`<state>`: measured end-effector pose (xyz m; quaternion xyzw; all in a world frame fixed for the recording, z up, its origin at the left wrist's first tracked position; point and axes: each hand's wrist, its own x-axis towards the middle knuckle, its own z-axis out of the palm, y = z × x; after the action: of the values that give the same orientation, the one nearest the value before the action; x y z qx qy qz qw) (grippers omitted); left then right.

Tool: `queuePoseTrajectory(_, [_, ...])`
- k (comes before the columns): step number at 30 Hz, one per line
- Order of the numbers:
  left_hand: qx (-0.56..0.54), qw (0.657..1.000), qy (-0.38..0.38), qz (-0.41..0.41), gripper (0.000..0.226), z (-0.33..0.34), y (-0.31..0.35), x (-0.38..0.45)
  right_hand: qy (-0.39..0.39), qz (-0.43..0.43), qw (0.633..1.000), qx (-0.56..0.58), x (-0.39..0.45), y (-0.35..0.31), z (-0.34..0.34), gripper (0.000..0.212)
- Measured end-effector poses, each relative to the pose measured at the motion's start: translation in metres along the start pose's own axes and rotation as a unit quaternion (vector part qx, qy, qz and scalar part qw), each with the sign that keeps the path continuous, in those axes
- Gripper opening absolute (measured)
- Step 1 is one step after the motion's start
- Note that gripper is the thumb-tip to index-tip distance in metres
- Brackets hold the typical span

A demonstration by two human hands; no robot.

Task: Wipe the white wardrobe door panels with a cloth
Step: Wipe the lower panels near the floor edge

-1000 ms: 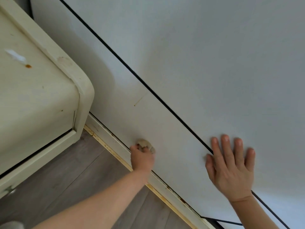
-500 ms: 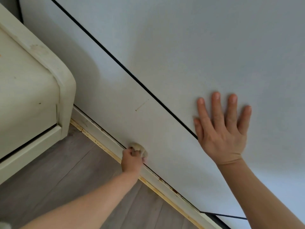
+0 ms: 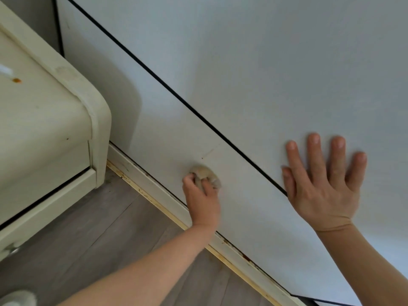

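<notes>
Left hand (image 3: pixel 202 196) clutches a small wadded beige cloth (image 3: pixel 206 174) against the lower white door panel (image 3: pixel 154 120), low down near the base rail (image 3: pixel 159 191) and just right of the cream cabinet (image 3: pixel 44 120). Right hand (image 3: pixel 322 184) lies flat, fingers spread, across the dark seam (image 3: pixel 220 133). Bunched so small, the cloth could miss strips, or knuckles could scrape the rail.

A single head-worn wide-angle camera looks forward and down, tilted, from close range at the wardrobe door panels (image 3: pixel 265 74). The grey floor (image 3: pixel 99 235) occupies the lower left, and both forearms enter from the bottom edge. No second view is provided.
</notes>
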<state>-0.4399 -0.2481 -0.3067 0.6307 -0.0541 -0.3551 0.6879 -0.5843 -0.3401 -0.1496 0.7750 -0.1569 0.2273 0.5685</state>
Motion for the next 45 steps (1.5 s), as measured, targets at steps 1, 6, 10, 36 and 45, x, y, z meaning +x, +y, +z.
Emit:
queuePoseTrajectory(1, [0.019, 0.997, 0.016, -0.070, 0.009, -0.012, -0.018, 0.017, -0.002, 0.000, 1.000, 0.000, 0.000, 0.000, 0.000, 0.057])
queuePoseTrajectory(6, [0.008, 0.997, 0.008, -0.079, 0.010, -0.020, -0.002, 0.034, 0.004, 0.001, 1.000, -0.006, -0.002, 0.000, 0.001, 0.057])
queuePoseTrajectory(10, [-0.046, 0.978, -0.064, 0.195, 0.019, 0.011, 0.068, -0.016, 0.000, 0.008, 1.000, 0.000, 0.001, -0.001, 0.000, 0.057])
queuePoseTrajectory(36, [0.190, 0.977, -0.058, -0.075, 0.020, -0.042, -0.072, 0.047, -0.002, 0.004, 1.000, -0.005, 0.002, -0.001, -0.001, 0.059])
queuePoseTrajectory(45, [-0.039, 0.975, -0.126, 0.177, 0.013, -0.005, 0.047, -0.008, -0.010, 0.005, 1.000, -0.011, -0.006, 0.003, -0.004, 0.060])
